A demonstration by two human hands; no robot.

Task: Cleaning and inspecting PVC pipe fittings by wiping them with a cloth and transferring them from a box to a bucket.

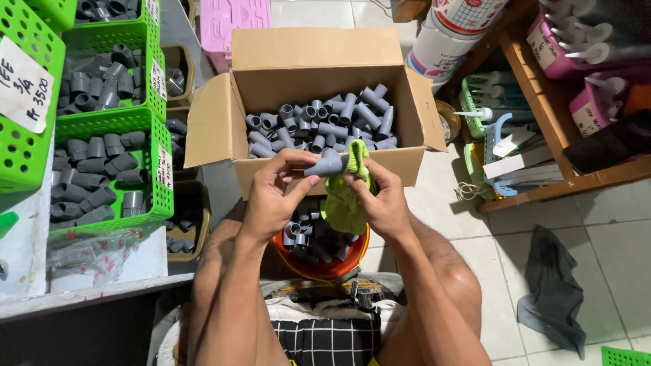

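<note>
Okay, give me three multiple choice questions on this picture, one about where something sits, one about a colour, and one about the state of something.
1. Where is the orange bucket?
A. on the wooden shelf
B. below the hands, between the person's knees
C. inside the cardboard box

2. What colour is the cloth?
A. yellow-green
B. pink
C. black

3. How is the cardboard box?
A. taped shut
B. open and empty
C. open, holding grey pipe fittings

Answers: 1 B, the bucket shows just under the left hand and right hand. 2 A, the cloth held against the grey tee fitting is yellow-green. 3 C, the flaps stand open over a heap of fittings.
</note>
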